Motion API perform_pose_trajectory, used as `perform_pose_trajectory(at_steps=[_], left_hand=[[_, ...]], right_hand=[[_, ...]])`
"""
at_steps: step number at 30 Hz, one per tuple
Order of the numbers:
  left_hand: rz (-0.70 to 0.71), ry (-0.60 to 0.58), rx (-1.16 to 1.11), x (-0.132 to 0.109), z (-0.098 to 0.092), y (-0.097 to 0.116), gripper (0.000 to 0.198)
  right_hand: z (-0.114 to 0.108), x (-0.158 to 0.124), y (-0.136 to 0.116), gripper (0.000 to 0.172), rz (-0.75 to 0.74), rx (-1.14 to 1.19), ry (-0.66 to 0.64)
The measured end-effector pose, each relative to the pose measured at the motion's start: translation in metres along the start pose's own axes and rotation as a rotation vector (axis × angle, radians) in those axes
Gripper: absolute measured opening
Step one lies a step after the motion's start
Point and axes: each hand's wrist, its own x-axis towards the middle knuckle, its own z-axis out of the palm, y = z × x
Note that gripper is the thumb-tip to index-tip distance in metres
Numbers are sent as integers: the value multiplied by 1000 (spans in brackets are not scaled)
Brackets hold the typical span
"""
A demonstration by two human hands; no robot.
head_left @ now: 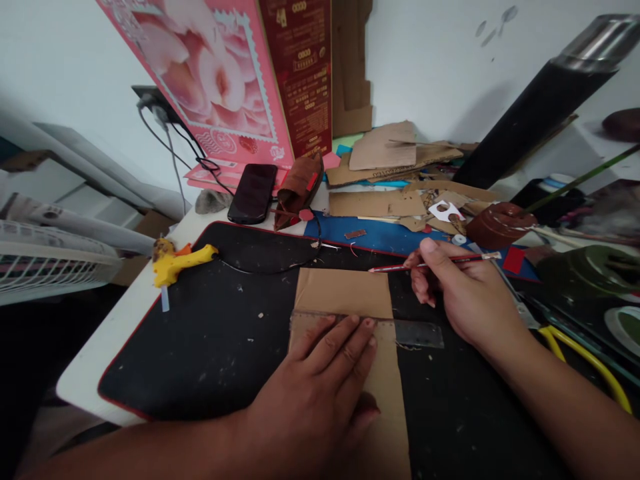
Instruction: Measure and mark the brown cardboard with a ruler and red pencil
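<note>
My left hand (325, 373) lies with its fingers stretched out over a clear ruler (419, 333) and a strip of cardboard (345, 291). The ruler crosses the cardboard from side to side, and its right end reaches past the edge onto the black mat. Between the thumb and fingers of my right hand (465, 287) is a dark red pencil (400, 268). Its tip points left, close to the far right corner of the cardboard. The near end of the cardboard is partly covered by my left hand and runs out of view.
A yellow glue gun (183, 263) lies left on the black mat (200, 347). Behind are a phone (253, 193), a pink box (215, 80), cardboard scraps (383, 150) and a black cylinder (540, 120). Yellow handles (595, 360) and a green container (590, 270) stand at right.
</note>
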Motion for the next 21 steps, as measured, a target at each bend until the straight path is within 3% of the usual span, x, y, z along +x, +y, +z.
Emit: perform_pose_trajectory(at_steps=[21], left_hand=[[-12, -65, -44, -2, 2, 0, 61]], right_hand=[[1, -1, -2, 49, -7, 1, 2]])
